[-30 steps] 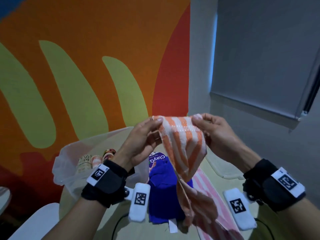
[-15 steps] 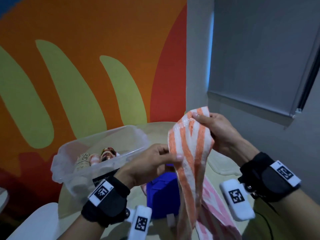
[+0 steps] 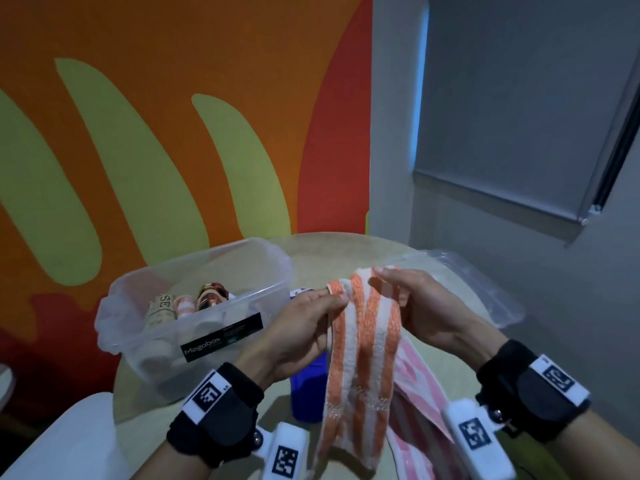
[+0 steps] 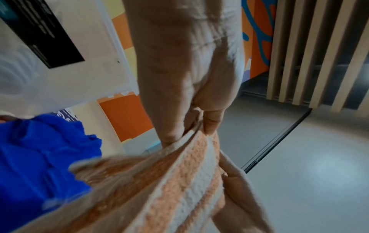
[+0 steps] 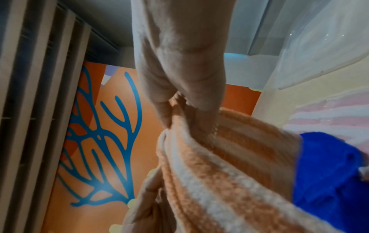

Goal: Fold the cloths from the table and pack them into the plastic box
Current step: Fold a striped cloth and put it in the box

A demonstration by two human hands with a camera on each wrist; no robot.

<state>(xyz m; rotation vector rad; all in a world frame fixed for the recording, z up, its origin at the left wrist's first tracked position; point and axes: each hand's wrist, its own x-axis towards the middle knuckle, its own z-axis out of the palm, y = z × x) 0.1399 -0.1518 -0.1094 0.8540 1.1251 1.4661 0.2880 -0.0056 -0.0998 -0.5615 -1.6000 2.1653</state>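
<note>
cloth: orange striped cloth point(image 3: 360, 344), up in the air over the table point(image 3: 346, 251), right of the plastic box point(image 3: 194, 327)
left hand point(image 3: 298, 337): I've got it pinching the top left edge
right hand point(image 3: 426, 313): pinching the top right edge
feel: looks like light, floppy terry, no stiffness, hangs limp
grab tip: I'd hold the top corners, the middle just sags

Orange-white striped cloth point(image 3: 360, 344); blue cloth point(image 3: 308, 389); pink-white striped cloth point(image 3: 420, 382).

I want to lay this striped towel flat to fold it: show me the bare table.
Bare table lies behind the hands, between the plastic box and the clear lid. Nearer, the blue cloth and pink striped cloth crowd it.
</note>
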